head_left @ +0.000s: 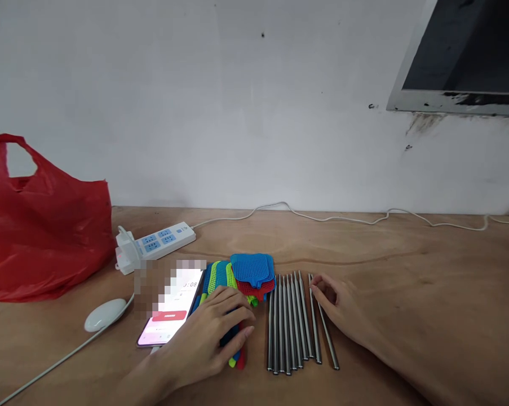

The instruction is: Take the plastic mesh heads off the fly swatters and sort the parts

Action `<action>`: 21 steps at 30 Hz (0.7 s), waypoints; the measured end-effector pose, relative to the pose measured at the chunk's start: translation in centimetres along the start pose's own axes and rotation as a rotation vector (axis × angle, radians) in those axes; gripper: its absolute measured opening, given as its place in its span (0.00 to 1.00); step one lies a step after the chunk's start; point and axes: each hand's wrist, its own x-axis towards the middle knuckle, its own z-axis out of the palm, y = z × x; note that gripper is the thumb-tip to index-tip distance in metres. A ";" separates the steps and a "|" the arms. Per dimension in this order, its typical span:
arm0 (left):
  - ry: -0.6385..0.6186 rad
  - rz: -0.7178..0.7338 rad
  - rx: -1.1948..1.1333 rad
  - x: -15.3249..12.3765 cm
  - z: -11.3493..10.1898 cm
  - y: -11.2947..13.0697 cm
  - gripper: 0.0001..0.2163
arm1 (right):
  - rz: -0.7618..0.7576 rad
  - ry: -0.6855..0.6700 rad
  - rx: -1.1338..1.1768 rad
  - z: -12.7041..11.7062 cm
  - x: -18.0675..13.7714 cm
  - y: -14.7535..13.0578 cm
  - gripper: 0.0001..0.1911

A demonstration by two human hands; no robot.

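Observation:
My left hand (218, 332) rests over colourful plastic strips beside the phone, palm down, fingers loosely bent and the thumb apart; what lies under the palm is hidden. Just beyond it are mesh fly swatter heads, with a blue swatter head (252, 268) on top of a red swatter head (254, 288) and yellow-green and blue ones to the left. Several slim metal rods (286, 332) lie side by side right of my left hand. At their right end, my right hand (336, 301) has thumb and fingers closed at the upper end of the outermost metal rod (330, 341), which lies slanted.
A lit phone (173, 310) lies left of the swatters. Behind it sits a white power strip (161, 242), its cable running along the wall. A white mouse-shaped object (105, 314) and a red plastic bag (47, 225) occupy the left side of the wooden table (427, 270).

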 end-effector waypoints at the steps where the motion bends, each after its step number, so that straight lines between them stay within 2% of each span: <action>1: 0.003 0.003 -0.001 0.0 0.1 0.0 0.07 | -0.013 -0.010 0.013 0.1 -0.1 0.0 0.09; 7: 0.003 0.038 -0.024 -0.2 0.4 0.2 0.07 | -0.084 -0.084 0.051 0.2 -0.4 0.0 0.10; 15: -0.134 0.099 0.012 0.1 0.2 1.5 0.14 | -0.119 -0.112 0.031 0.3 -0.4 0.5 0.09; 21: -0.126 0.110 0.012 0.1 0.5 1.6 0.14 | -0.132 -0.120 0.016 0.2 -0.5 0.1 0.08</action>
